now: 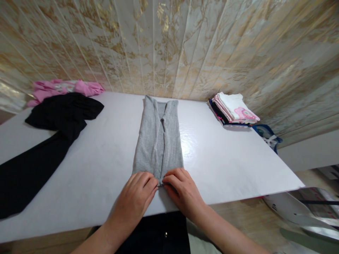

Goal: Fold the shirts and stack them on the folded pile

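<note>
A grey cardigan (171, 141) lies flat in a long narrow shape on the white table (113, 155), its front opening running down the middle. My left hand (140, 190) is at its near left edge, fingers curled and closed on the fabric. Just to the right, my right hand (182, 188) pinches the near edge on the other side of the opening. The two hands almost meet at the middle. The fingertips and the cloth under them are partly hidden.
Black clothing (53, 137) lies rumpled at the left, with a pink garment (90, 88) behind it. A stack of folded clothes (234, 109) stands at the back right. Beside it is a blue and white item (267, 135). A patterned curtain (159, 46) hangs behind the table.
</note>
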Demonstrator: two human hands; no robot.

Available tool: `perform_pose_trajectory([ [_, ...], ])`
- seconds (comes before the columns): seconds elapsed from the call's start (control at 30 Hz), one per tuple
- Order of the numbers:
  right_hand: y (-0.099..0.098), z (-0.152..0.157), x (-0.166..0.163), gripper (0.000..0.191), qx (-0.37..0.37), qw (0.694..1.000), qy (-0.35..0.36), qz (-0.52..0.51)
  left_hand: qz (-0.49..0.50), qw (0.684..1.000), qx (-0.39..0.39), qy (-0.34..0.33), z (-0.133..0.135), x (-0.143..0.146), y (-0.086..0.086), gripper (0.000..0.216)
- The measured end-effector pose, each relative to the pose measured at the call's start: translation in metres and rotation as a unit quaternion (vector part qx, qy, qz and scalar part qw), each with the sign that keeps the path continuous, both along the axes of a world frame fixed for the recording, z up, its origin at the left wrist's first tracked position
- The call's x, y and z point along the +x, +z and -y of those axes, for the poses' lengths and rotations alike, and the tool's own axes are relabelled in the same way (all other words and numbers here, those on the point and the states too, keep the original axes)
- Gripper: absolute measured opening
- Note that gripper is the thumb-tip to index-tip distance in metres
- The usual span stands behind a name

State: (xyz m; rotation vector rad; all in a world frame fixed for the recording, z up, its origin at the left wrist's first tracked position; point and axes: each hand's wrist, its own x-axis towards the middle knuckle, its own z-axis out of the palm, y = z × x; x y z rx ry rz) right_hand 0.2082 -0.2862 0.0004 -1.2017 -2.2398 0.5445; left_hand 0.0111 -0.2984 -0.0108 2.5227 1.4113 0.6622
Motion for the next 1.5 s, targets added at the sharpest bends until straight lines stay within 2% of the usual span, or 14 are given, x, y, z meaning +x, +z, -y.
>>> perform_pose_trajectory([
  [0.13,-0.001,0.001,0.001,0.012,0.001,1.000,0.008,-0.004,0.003,1.000,0.015,-0.007,0.003,-0.001,0.000,0.009],
  [0.27,-0.001,0.004,0.003,0.016,0.007,1.000,0.007,-0.009,0.014,0.999,0.044,-0.005,0.003,0.003,0.001,0.017],
  [0.4,0.013,-0.007,0.009,0.016,-0.035,0.999,0.029,-0.001,0.005,0.999,0.034,-0.016,0.000,0.008,0.001,0.015],
  [0.5,0.032,-0.038,0.014,0.013,-0.081,0.996,0.018,0.012,0.002,0.999,0.046,-0.019,-0.002,0.010,0.000,0.014],
  [0.6,0.045,-0.083,0.011,0.008,-0.067,0.994,-0.053,0.070,0.001,0.999,0.051,-0.017,-0.002,0.010,-0.001,0.014],
  [0.7,0.044,-0.120,-0.004,0.010,-0.074,0.978,-0.102,0.166,-0.004,0.999,0.046,-0.014,-0.001,0.010,-0.003,0.015],
  [0.77,0.039,-0.132,-0.016,0.016,-0.078,0.965,-0.115,0.222,-0.005,0.999,0.042,-0.012,0.000,0.010,-0.004,0.015],
  [0.9,0.031,-0.134,-0.031,0.028,-0.080,0.942,-0.145,0.293,0.000,0.999,0.034,-0.012,-0.001,0.009,-0.005,0.016],
  [1.1,0.040,-0.137,-0.031,0.021,-0.104,0.928,-0.164,0.319,0.009,0.999,0.041,-0.019,-0.004,0.008,-0.007,0.017],
  [1.23,0.049,-0.142,-0.038,0.022,-0.132,0.935,-0.161,0.288,0.010,0.998,0.050,-0.021,-0.004,0.009,-0.007,0.017],
  [1.33,0.048,-0.143,-0.045,0.023,-0.143,0.938,-0.150,0.279,0.009,0.998,0.055,-0.019,-0.005,0.009,-0.007,0.016],
  [1.5,0.046,-0.144,-0.047,0.021,-0.109,0.948,-0.151,0.256,0.011,0.998,0.058,-0.014,-0.005,0.009,-0.009,0.016],
])
